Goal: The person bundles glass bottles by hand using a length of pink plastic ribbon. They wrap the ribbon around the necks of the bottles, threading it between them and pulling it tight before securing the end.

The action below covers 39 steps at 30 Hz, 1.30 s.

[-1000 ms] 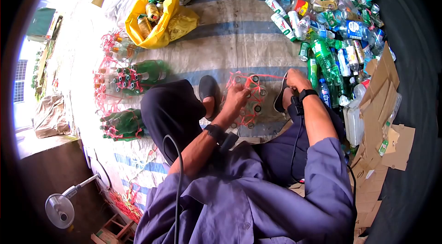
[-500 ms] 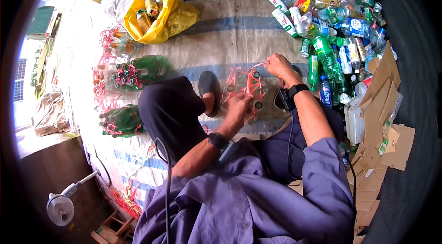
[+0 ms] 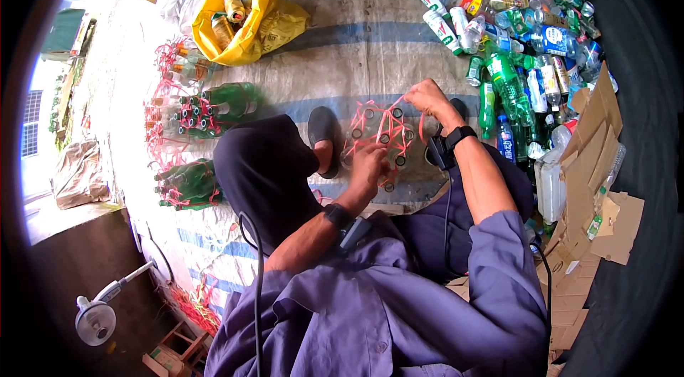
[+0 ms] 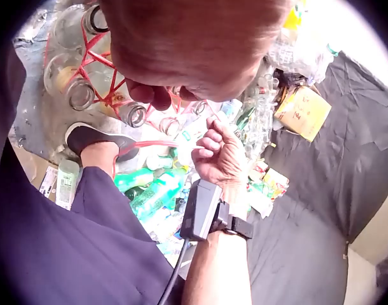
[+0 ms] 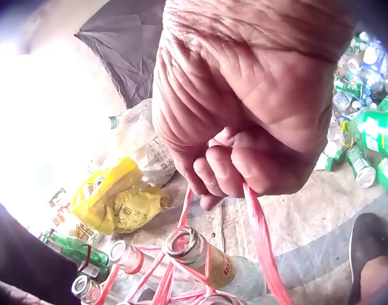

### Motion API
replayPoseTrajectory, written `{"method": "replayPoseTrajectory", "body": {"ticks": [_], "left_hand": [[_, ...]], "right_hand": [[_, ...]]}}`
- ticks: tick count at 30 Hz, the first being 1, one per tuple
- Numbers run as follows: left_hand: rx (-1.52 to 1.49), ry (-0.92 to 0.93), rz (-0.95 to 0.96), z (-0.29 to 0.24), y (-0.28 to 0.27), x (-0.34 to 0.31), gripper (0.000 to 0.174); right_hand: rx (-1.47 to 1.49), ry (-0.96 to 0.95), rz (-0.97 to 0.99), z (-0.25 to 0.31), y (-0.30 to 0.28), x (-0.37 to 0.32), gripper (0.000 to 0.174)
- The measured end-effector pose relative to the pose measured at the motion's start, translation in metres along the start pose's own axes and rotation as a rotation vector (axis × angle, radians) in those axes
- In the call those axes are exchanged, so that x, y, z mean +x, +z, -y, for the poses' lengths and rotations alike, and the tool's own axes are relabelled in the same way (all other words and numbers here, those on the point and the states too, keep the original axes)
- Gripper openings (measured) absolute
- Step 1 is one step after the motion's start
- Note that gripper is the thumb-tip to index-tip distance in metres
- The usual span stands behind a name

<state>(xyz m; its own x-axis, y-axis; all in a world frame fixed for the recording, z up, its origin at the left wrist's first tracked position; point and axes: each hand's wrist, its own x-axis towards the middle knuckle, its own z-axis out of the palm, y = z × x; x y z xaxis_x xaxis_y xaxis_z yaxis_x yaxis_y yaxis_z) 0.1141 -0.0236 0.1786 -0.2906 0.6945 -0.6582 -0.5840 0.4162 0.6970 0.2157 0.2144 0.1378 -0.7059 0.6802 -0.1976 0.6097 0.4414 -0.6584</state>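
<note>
A bundle of clear glass bottles point(image 3: 397, 136) stands upright between the feet, its necks laced with pink plastic string point(image 5: 262, 244). Above the bundle's far right side, my right hand point(image 3: 429, 101) grips the string in curled fingers; two strands run down from it in the right wrist view. My left hand point(image 3: 369, 167) is low over the near left bottles, fingertips pinching the string by the necks. In the left wrist view, the back of that hand point(image 4: 194, 44) covers part of the bundle, and the right hand point(image 4: 222, 152) appears beyond it.
More tied bottles, including green bottles point(image 3: 231, 103), stand at the left. Behind them is a yellow bag point(image 3: 253, 46) of cans. Loose bottles and cans point(image 3: 509, 71) pile up at the right, beside flattened cardboard point(image 3: 588, 142). A striped sheet point(image 3: 342, 67) covers the floor.
My right hand has moved up and left from the bundle's right side, so the string now slants upward instead of running sideways. The left hand has shifted slightly down and stays at the necks.
</note>
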Motion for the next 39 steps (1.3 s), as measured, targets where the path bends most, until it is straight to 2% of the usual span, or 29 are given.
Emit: {"method": "replayPoseTrajectory", "body": {"ticks": [2,3,5,7,9,13,14,15,19,21,22,24,26,29,31,34,36,37,39], "left_hand": [[0.045,-0.008,0.059,-0.006,-0.006,0.000,0.026],[0.089,-0.014,0.120,-0.012,-0.006,-0.001,0.027],[0.179,0.019,0.145,-0.020,-0.001,-0.006,0.028],[0.268,0.054,0.171,-0.022,0.000,-0.005,0.029],[-0.045,-0.076,0.151,-0.021,0.001,-0.003,0.033],[-0.053,-0.103,0.028,-0.004,-0.008,0.003,0.035],[0.291,0.275,0.186,0.017,-0.027,0.020,0.035],[0.634,0.654,0.342,0.017,-0.030,0.022,0.036],[0.687,0.733,0.315,0.026,-0.034,0.023,0.036],[0.186,0.362,0.253,0.041,-0.033,0.025,0.036],[0.185,0.360,0.253,0.023,-0.022,0.015,0.036],[-0.144,-0.026,0.038,-0.008,-0.004,-0.003,0.034],[-0.140,-0.049,0.050,-0.008,-0.008,0.001,0.030],[-0.066,-0.070,0.105,-0.014,-0.010,-0.001,0.021],[0.001,-0.069,0.145,-0.013,-0.010,0.001,0.017],[0.099,-0.018,0.150,-0.009,-0.005,0.005,0.014],[0.307,0.182,0.120,-0.013,0.001,0.003,0.016],[0.305,0.182,0.121,-0.019,0.003,0.005,0.016],[1.083,0.631,-0.028,-0.035,0.009,0.013,0.030]], "right_hand": [[0.361,0.312,0.113,0.034,-0.021,-0.010,0.022],[0.362,0.313,0.114,0.032,-0.019,-0.011,0.022],[0.662,0.446,0.067,0.029,-0.014,-0.012,0.019],[0.744,0.514,0.034,0.034,-0.013,-0.014,0.018],[0.826,0.583,0.000,0.038,-0.013,-0.013,0.019],[1.021,0.638,-0.059,0.037,-0.006,-0.009,0.016],[1.076,0.651,-0.089,0.037,-0.003,-0.008,0.014],[1.076,0.651,-0.089,0.039,-0.003,-0.007,0.014],[1.244,0.604,-0.169,0.037,0.004,0.000,0.011],[1.303,0.577,-0.187,0.035,0.007,0.002,0.011],[1.304,0.596,-0.204,0.039,0.008,0.002,0.011],[1.303,0.618,-0.219,0.037,0.012,0.004,0.012],[1.297,0.505,-0.319,0.023,0.027,0.010,0.017],[1.404,0.630,-0.359,0.023,0.016,0.015,0.021],[1.395,0.624,-0.362,0.013,0.028,0.017,0.021],[1.431,0.546,-0.385,0.011,0.035,0.020,0.012],[1.413,0.610,-0.361,0.013,0.029,0.020,0.014],[1.411,0.611,-0.362,0.017,0.026,0.019,0.014],[1.402,0.639,-0.362,0.024,0.019,0.017,0.015]]}}
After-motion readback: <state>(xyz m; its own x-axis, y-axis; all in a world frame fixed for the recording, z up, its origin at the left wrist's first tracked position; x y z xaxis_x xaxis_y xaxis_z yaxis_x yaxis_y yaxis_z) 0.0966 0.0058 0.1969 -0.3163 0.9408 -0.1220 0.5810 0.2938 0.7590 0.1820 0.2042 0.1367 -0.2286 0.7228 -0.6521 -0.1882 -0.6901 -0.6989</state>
